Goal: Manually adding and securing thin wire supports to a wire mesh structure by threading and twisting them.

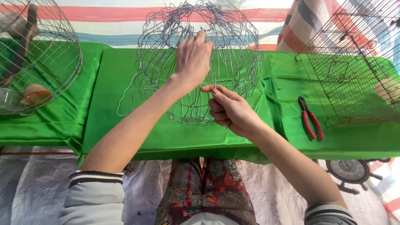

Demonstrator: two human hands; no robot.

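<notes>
A round, half-built frame of thin silver wire (233,46) stands in front of me on the green cloth (125,121). My left hand (192,58) reaches up over the frame's middle, fingers curled on wires near its top. Just below it, my right hand (229,110) pinches a thin wire at the frame's lower middle between thumb and forefinger. A loose wire end trails off to the frame's left.
Red-handled pliers (310,118) lie on the cloth to the right. A rectangular wire cage (358,79) stands at the far right, a round wire cage (37,50) with small cups inside at the far left. A wheel-shaped clock (350,171) lies on the floor.
</notes>
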